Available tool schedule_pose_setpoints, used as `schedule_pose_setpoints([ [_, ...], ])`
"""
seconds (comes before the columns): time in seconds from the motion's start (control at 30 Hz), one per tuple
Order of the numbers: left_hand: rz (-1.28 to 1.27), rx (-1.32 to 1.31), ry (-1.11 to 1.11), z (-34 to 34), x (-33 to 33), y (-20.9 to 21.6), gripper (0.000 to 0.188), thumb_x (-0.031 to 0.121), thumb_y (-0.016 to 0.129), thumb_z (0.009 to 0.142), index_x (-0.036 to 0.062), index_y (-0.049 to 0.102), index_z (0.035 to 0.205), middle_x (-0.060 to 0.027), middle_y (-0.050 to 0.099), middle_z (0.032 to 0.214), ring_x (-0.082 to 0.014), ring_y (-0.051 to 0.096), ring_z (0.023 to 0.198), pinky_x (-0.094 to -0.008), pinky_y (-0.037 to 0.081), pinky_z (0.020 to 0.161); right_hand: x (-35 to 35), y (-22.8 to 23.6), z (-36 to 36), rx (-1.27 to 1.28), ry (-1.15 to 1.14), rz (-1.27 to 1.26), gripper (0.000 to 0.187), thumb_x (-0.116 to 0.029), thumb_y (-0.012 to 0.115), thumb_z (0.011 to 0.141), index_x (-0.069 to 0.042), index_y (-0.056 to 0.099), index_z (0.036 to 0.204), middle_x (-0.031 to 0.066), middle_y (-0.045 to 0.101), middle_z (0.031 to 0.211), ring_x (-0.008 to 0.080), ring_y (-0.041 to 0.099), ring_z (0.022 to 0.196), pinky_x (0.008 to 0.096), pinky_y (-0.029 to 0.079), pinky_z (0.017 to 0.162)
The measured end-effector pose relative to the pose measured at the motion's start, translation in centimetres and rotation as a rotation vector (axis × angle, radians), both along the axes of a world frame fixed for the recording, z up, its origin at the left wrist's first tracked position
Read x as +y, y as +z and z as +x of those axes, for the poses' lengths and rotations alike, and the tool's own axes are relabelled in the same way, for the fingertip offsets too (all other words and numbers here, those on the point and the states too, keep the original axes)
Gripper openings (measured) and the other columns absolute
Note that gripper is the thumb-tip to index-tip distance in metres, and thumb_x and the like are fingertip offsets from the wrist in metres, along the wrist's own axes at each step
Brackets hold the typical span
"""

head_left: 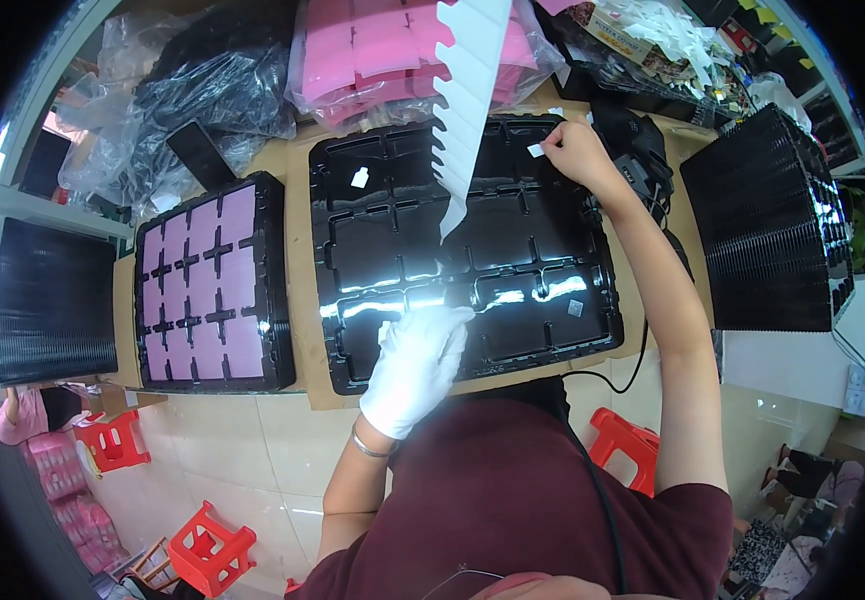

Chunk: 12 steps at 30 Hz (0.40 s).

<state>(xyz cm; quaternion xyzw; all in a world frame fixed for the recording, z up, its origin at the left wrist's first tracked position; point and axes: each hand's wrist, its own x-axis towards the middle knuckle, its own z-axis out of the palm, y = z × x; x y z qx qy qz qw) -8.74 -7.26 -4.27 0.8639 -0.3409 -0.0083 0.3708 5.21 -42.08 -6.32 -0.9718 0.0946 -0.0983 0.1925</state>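
Note:
A large black plastic tray (432, 225) with shallow moulded compartments lies in front of me. At its far right corner my bare right hand (576, 158) pinches a small white sticker-like piece (537, 151) between thumb and fingertips. My left hand (414, 365), in a white glove, is over the tray's near edge, left of the middle; glare washes out its fingers, so their hold cannot be made out. One small white piece (359, 177) lies in the far left compartment. A small greyish square (575, 308) sits near the right front. A white strip with a toothed edge (467, 90) hangs across the tray's far half.
To the left stands a black tray with pink-purple sheets (232, 235), a dark phone (201, 155) behind it. Stacks of black trays flank the table, left (57, 300) and right (762, 220). Bagged pink sheets (372, 60) lie behind. A black cable (627, 380) runs down on the right.

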Motion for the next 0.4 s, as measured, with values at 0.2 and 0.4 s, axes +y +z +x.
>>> schedule_pose_setpoints([
  [0.2, 0.006, 0.007, 0.000, 0.0, 0.1, -0.2, 0.023, 0.012, 0.063, 0.092, 0.0111, 0.065, 0.114, -0.0090, 0.067, 0.103, -0.0297, 0.062, 0.097, -0.0429, 0.045, 0.079, 0.4, 0.2, 0.4, 0.053, 0.000, -0.015, 0.018, -0.020, 0.074, 0.079, -0.002, 0.077, 0.076, 0.0276, 0.067, 0.089, 0.0395, 0.062, 0.099, 0.0442, 0.050, 0.091],
  [0.4, -0.009, -0.014, -0.006, 0.0, 0.0, 0.1, 0.022, 0.011, 0.063, 0.091, 0.0105, 0.065, 0.114, -0.0119, 0.067, 0.101, -0.0308, 0.063, 0.096, -0.0464, 0.048, 0.082, 0.5, -1.1, 0.5, 0.058, -0.087, -0.049, 0.020, -0.026, 0.077, 0.081, -0.006, 0.079, 0.082, 0.0252, 0.063, 0.119, 0.0419, 0.060, 0.107, 0.0444, 0.048, 0.096],
])
